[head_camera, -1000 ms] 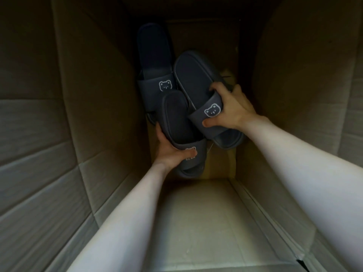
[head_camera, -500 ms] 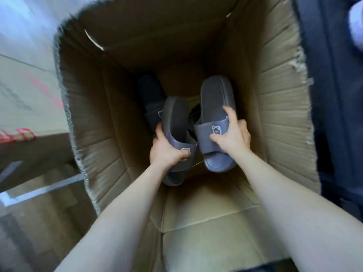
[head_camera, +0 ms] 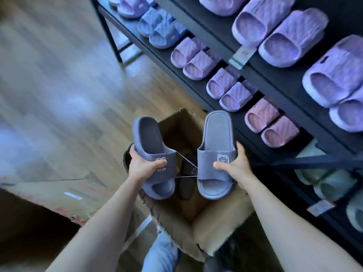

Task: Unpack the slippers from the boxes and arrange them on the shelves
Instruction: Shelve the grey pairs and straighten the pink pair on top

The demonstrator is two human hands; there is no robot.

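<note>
The left hand (head_camera: pixel 144 170) grips one grey slipper (head_camera: pixel 150 144), the right hand (head_camera: pixel 236 170) its mate (head_camera: pixel 216 138), both above the open box (head_camera: pixel 212 218); neither is shelved yet; a dark slipper (head_camera: pixel 185 186) lies inside; nearby shelves (head_camera: pixel 275 85) hold purple pairs (head_camera: pixel 196 59).

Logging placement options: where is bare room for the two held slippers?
The middle shelf is crowded: purple pairs sit side by side. The top shelf shows a bare dark patch left of the large purple pair. The wooden floor left of the box is bare.
</note>
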